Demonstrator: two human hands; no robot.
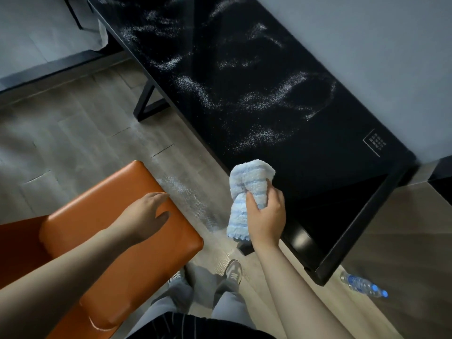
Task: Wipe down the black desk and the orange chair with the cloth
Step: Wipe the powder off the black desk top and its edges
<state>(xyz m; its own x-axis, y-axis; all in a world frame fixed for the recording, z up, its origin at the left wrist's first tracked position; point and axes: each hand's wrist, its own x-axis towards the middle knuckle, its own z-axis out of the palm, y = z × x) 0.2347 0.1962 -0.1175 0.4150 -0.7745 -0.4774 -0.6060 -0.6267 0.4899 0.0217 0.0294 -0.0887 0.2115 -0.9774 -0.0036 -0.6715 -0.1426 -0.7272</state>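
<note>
The right hand is the one nearer the black worktop, its fingers curled round the bunched blue cloth at the near edge. White dusty streaks lie ahead, up and left along the worktop's length. The left hand rests, fingers loosely spread, on the orange chair.

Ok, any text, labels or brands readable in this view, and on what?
Desk: white boxed print near its right end, too small to read.
Bottle: blue label, too blurred to read.
Nothing else is legible.
</note>
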